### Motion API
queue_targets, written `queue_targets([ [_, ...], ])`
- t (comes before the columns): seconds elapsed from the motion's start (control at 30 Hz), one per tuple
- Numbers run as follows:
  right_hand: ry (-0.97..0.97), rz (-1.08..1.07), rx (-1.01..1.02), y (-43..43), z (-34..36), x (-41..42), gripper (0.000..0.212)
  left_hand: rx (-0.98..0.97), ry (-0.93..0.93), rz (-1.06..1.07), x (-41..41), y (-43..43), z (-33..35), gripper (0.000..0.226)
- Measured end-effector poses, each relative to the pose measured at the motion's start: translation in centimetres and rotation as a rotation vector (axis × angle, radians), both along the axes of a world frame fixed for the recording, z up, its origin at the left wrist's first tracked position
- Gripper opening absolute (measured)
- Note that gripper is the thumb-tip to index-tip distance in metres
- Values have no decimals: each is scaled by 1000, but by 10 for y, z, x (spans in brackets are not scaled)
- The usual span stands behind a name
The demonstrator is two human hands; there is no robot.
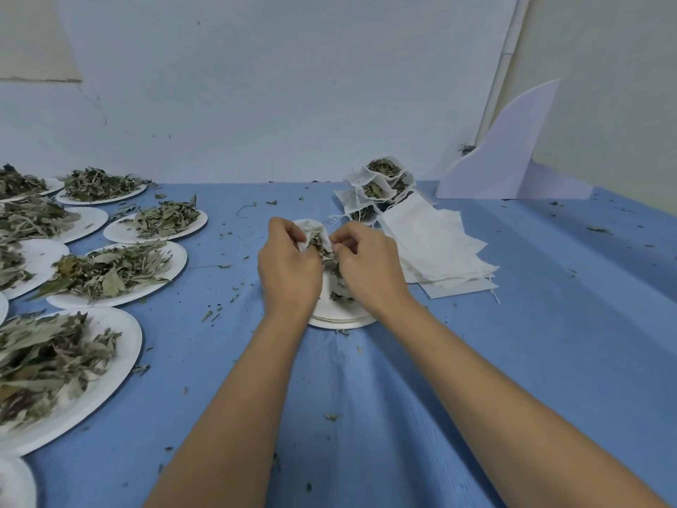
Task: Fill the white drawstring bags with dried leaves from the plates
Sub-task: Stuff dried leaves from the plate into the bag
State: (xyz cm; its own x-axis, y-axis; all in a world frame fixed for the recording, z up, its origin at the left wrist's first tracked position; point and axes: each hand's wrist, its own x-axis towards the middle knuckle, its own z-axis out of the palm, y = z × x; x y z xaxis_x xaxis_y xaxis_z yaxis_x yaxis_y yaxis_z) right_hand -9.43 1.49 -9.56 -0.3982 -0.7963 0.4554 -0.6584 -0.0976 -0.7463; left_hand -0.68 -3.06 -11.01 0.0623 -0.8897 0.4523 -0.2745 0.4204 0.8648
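Above a white paper plate (340,317) at the table's middle, both hands hold one white drawstring bag (315,238) with dried leaves in its mouth. My left hand (287,267) grips the bag's left edge. My right hand (368,265) pinches its right edge, and dried leaves (335,267) hang between the hands. A few leaf scraps (340,297) lie on the plate under my hands. Filled bags (381,181) are piled at the back right. A stack of flat empty bags (436,247) lies right of my right hand.
Several white plates heaped with dried leaves (110,273) crowd the left side of the blue tablecloth (549,324). Leaf crumbs are scattered over the cloth. A white curved board (509,155) leans at the back right against the wall.
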Motion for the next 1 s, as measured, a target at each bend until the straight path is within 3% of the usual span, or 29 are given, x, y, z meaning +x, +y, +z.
queue_targets([
  [0.7,-172,138,23,3,-2,2,19,47,68,64,3,0,10,37],
  [0.87,-230,-75,-27,-4,-2,-6,15,145,95,-158,2,-2,11,28],
  [1.0,-293,-116,-76,-3,-3,-12,13,300,250,-362,2,0,16,14],
])
